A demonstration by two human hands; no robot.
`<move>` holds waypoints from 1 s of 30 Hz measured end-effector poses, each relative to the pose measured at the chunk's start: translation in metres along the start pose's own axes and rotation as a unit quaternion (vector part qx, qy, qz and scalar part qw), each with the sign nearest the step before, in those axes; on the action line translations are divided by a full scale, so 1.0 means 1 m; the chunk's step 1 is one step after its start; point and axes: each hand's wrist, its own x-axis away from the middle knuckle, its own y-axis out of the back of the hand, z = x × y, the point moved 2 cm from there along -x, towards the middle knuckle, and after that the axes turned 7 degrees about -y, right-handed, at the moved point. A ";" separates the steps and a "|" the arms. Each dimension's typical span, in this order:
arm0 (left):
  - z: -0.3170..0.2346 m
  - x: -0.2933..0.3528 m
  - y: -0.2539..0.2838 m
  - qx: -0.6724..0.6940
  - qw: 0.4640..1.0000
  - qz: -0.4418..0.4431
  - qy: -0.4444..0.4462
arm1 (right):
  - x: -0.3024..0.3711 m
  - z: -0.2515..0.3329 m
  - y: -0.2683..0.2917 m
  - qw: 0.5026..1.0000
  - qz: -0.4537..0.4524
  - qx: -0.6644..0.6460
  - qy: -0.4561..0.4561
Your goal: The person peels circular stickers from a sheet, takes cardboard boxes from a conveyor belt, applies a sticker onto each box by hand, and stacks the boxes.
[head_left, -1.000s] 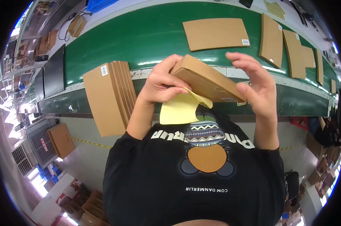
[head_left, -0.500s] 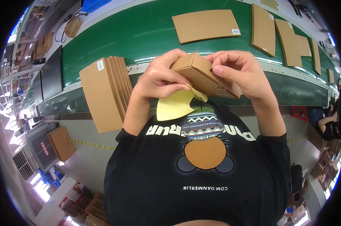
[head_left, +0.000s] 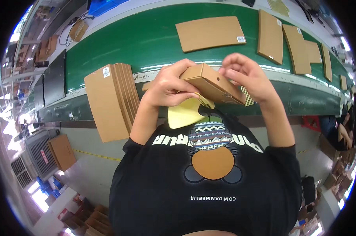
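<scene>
My left hand [head_left: 170,84] is closed around a small brown cardboard box [head_left: 211,88], held tilted over the near edge of the green bench. Its thumb also pinches a yellow sheet [head_left: 184,113] that hangs down in front of my chest. A small dark round spot [head_left: 218,79] shows on the box's side. Beside the right end of the box is my right hand [head_left: 247,76], fingers loosely curled and apart, fingertips close to the box edge. Below that hand shows a yellow-and-black checkered piece [head_left: 247,96]; what holds it is hidden.
A stack of flat brown boxes [head_left: 109,104] leans over the bench's near edge at left. On the green bench [head_left: 146,37] lie a flat box [head_left: 211,33] and, further right, several more cartons [head_left: 270,37]. Another person [head_left: 343,135] is at far right.
My right thumb has come off the box's side and the hand has lifted slightly, so the dark spot is uncovered. More of the checkered piece shows. The left hand keeps its hold.
</scene>
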 end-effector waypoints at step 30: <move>-0.204 0.335 -0.001 0.143 0.473 -0.860 0.127 | -0.326 -0.069 -0.265 0.995 0.087 0.050 0.000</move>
